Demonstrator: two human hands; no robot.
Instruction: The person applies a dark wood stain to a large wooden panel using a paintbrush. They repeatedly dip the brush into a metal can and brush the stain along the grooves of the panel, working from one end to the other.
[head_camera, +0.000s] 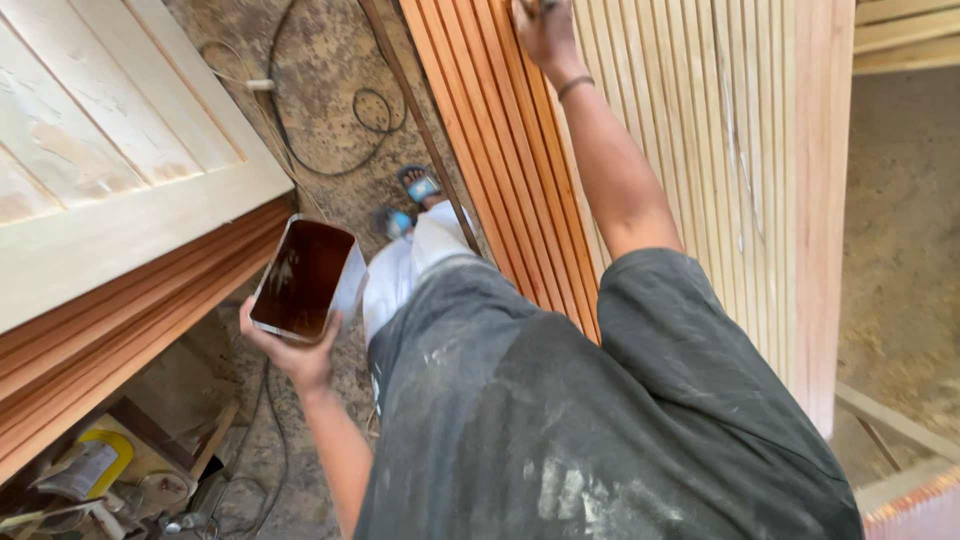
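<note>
A woodworking shop, by all signs. Ribbed wooden panels (690, 150) leaning upright, a pale panelled door (110, 150) stacked nearby. Sawdust-strewn floor (900, 250), trailing cables (330, 120).

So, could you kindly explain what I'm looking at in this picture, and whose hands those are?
There is no machine here: the one picture comes from a camera on a person's head, looking down their grey shirt. Their left hand holds a tin of dark brown liquid. The right hand is raised against a ribbed wooden panel, partly reddish-brown, partly pale; what its fingers grip is cut off. Below are a dusty floor, cables and stacked boards.
</note>
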